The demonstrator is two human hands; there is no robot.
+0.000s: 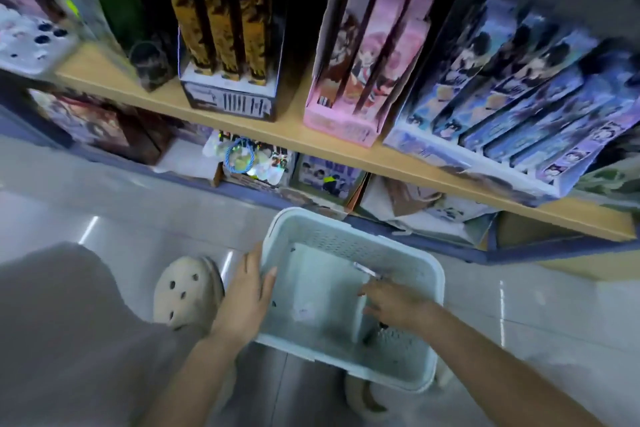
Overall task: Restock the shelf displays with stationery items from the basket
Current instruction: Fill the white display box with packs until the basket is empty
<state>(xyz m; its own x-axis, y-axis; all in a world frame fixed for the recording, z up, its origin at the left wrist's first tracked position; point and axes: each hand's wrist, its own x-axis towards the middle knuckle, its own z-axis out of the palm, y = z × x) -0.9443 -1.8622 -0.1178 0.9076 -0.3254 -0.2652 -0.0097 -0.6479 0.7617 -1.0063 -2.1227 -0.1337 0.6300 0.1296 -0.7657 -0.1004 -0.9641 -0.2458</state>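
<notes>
Basket (346, 241): pale green plastic, rounded rectangle, perforated walls.
Left hand (247, 291): thumb inside, fingers outside, clamping the left rim.
Right hand (398, 305): inside basket; fingers blurred, cannot tell.

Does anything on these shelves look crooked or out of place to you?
Yes: the blue display box at the right of the wooden shelf sits skewed, its front corner overhanging the edge, far more so than the black box or the pink box.
</notes>
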